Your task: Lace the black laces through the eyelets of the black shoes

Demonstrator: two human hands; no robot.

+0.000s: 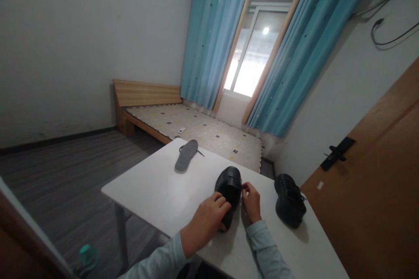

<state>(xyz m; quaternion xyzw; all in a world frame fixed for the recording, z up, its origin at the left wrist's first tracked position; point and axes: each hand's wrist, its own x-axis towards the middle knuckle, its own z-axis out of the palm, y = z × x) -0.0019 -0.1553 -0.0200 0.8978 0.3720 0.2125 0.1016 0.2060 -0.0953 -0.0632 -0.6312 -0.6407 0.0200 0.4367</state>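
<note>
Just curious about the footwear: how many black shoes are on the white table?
2: one shoe under the left hand and right hand; another shoe sits to its right. None looks hidden.

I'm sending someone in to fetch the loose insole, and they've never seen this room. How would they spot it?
Start at the white table in front of the bed. Two black shoes sit at its near end, one under the person's hands, the other to the right. The insole lies alone at the far edge: flat, grey and sole-shaped, with a thin dark lace beside it.
</note>
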